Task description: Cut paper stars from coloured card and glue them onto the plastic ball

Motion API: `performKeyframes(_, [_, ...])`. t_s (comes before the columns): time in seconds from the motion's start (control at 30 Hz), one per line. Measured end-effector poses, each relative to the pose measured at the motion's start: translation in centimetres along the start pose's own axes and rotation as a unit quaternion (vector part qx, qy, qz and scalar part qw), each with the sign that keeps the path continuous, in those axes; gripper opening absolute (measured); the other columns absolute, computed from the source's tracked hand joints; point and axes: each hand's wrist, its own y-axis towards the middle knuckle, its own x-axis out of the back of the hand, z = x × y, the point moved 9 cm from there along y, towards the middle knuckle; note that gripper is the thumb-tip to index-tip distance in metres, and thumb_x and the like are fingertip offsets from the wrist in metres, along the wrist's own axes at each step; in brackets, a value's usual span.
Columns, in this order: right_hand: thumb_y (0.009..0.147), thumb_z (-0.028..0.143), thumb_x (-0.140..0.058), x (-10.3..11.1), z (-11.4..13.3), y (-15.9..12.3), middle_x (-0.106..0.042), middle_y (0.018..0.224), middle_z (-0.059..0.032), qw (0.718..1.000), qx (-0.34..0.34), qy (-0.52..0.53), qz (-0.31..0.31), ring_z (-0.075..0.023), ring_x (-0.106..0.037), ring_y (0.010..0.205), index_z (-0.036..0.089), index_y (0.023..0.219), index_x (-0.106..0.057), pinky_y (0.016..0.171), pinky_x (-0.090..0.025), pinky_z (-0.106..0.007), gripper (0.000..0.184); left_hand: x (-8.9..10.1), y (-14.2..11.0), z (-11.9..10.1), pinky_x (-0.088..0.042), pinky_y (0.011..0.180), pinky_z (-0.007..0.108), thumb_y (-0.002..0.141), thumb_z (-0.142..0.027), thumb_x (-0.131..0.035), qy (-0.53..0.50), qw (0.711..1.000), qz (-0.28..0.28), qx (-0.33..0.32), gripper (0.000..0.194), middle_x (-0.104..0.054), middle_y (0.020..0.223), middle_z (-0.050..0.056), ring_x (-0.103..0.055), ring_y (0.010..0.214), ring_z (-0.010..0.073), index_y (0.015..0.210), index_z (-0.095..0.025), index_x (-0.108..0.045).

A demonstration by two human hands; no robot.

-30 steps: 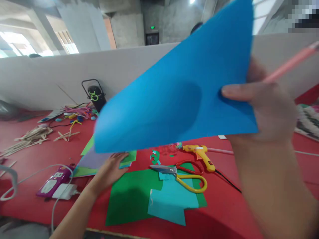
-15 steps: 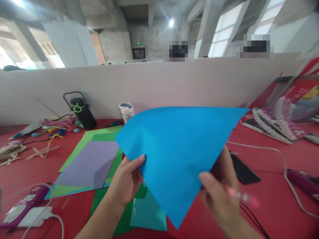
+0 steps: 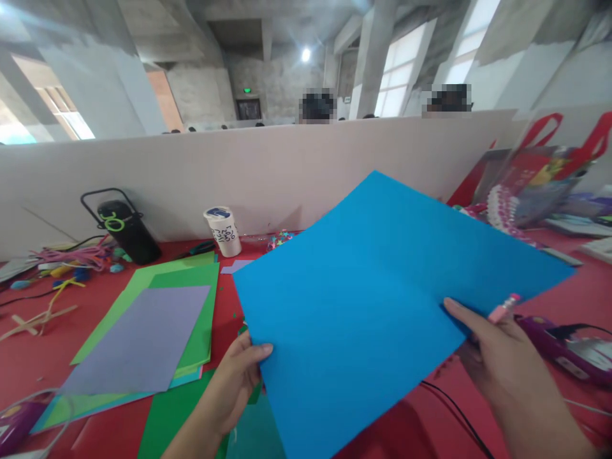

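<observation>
A large blue sheet of paper [image 3: 363, 299] is held up over the table, slightly bent and hiding much of what lies behind it. My left hand [image 3: 241, 370] pinches its left edge, thumb on the front. At the lower right edge, my right hand [image 3: 497, 357] grips the sheet between thumb and fingers. A pink pencil [image 3: 502, 309] with an eraser end also sticks out of my right hand; its other end is hidden. Below the sheet lie a dark green paper [image 3: 167, 414] and a teal piece [image 3: 253, 430].
Green sheets [image 3: 201, 331] with a purple paper [image 3: 143, 338] on top lie at left. Behind stand a black bottle [image 3: 129, 233] and a white cup [image 3: 223, 233] by a white partition [image 3: 268, 166]. Craft sticks [image 3: 38, 322] are far left; a purple device [image 3: 564, 350] is at right.
The blue sheet has turned and flattened, its right side moving out to the right with my right hand. Both hands still grip it. The camera view has shifted rightward.
</observation>
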Motion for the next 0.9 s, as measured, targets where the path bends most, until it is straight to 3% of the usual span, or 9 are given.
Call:
performKeyframes(0.13, [0.061,0.032,-0.08,0.1,-2.4,-0.4,-0.055,0.059,0.0048,0.994,-0.065,0.085,-0.032,-0.012,-0.045,0.041,0.025,0.069,-0.06,0.033,-0.035,-0.026,0.023,-1.7,-0.3,2.3,-0.055,0.074,0.037,0.068,-0.031,-0.074,-0.028,0.997,0.004,0.066,0.039,-0.073,0.099,0.012,-0.068,0.089,0.0278,0.103,-0.015,-0.066])
performKeyframes(0.23, [0.067,0.036,-0.076,-0.6,-2.0,0.3,-0.042,0.046,0.0079,0.995,-0.06,0.082,-0.004,-0.009,-0.035,0.038,0.024,0.06,-0.056,0.035,-0.032,-0.024,0.024,-1.9,0.3,1.0,-0.055,0.081,0.039,0.074,-0.031,-0.071,0.025,0.999,-0.026,0.037,0.039,-0.072,0.106,0.012,-0.068,0.093,0.0279,0.109,-0.016,-0.065])
performKeyframes(0.3, [0.068,0.035,-0.073,-1.5,-1.1,1.0,-0.038,0.046,0.0084,0.995,-0.046,0.081,0.029,-0.0079,-0.032,0.039,0.023,0.06,-0.058,0.037,-0.029,-0.022,0.022,-0.7,0.7,-1.4,-0.053,0.087,0.038,0.075,-0.028,-0.069,0.014,0.996,-0.084,-0.019,0.037,-0.071,0.109,0.01,-0.066,0.099,0.0263,0.11,-0.016,-0.065])
performKeyframes(0.43, [0.061,0.02,-0.071,-3.7,-0.1,1.7,-0.056,0.064,0.0037,0.993,-0.01,0.057,0.099,-0.0081,-0.042,0.048,0.021,0.081,-0.071,0.041,-0.033,-0.021,0.02,2.8,0.3,-6.5,-0.051,0.093,0.032,0.074,-0.025,-0.07,-0.014,0.969,-0.192,-0.152,0.04,-0.072,0.108,0.004,-0.065,0.103,0.0208,0.114,-0.021,-0.064])
performKeyframes(0.6, [0.074,0.036,-0.051,-5.8,-1.6,1.4,-0.069,0.082,-0.0075,0.986,0.005,0.013,0.169,-0.0222,-0.064,0.079,0.019,0.075,-0.071,0.073,-0.051,-0.035,0.027,4.9,-0.7,-7.1,-0.049,0.096,0.031,0.08,-0.015,-0.061,-0.02,0.959,-0.244,-0.139,0.032,-0.073,0.103,0.005,-0.066,0.101,0.0189,0.111,-0.022,-0.066])
performKeyframes(0.7, [0.081,0.031,-0.046,-6.5,-2.3,0.9,-0.066,0.08,-0.0049,0.979,0.008,-0.055,0.198,-0.0189,-0.062,0.065,0.018,0.087,-0.068,0.062,-0.05,-0.032,0.026,5.5,-1.1,-7.0,-0.051,0.094,0.031,0.081,-0.015,-0.061,-0.013,0.956,-0.262,-0.129,0.03,-0.073,0.103,0.004,-0.066,0.101,0.0195,0.11,-0.022,-0.066])
performKeyframes(0.77, [0.084,0.023,-0.042,-8.0,-2.3,-0.1,-0.064,0.081,-0.0034,0.95,0.052,-0.182,0.25,-0.0178,-0.061,0.066,0.019,0.094,-0.064,0.059,-0.047,-0.029,0.024,5.8,-1.4,-7.5,-0.051,0.093,0.027,0.082,-0.013,-0.059,-0.012,0.95,-0.278,-0.142,0.03,-0.073,0.103,0.003,-0.065,0.103,0.0182,0.11,-0.021,-0.065])
performKeyframes(0.83, [0.085,0.018,-0.042,-11.0,-3.0,-2.3,-0.065,0.083,-0.0036,0.851,0.128,-0.373,0.346,-0.019,-0.063,0.077,0.019,0.089,-0.063,0.064,-0.046,-0.027,0.022,6.3,-1.6,-7.9,-0.051,0.092,0.024,0.082,-0.01,-0.058,-0.012,0.945,-0.292,-0.15,0.031,-0.074,0.101,0.003,-0.065,0.103,0.0166,0.11,-0.021,-0.065])
performKeyframes(0.9, [0.081,0.013,-0.05,-13.1,-4.6,-4.2,-0.065,0.077,-0.001,0.796,0.133,-0.435,0.4,-0.0163,-0.063,0.065,0.02,0.079,-0.064,0.056,-0.042,-0.024,0.015,6.8,-1.6,-8.1,-0.052,0.09,0.022,0.083,-0.009,-0.056,-0.018,0.942,-0.301,-0.149,0.03,-0.074,0.1,0.002,-0.065,0.102,0.0156,0.11,-0.02,-0.065])
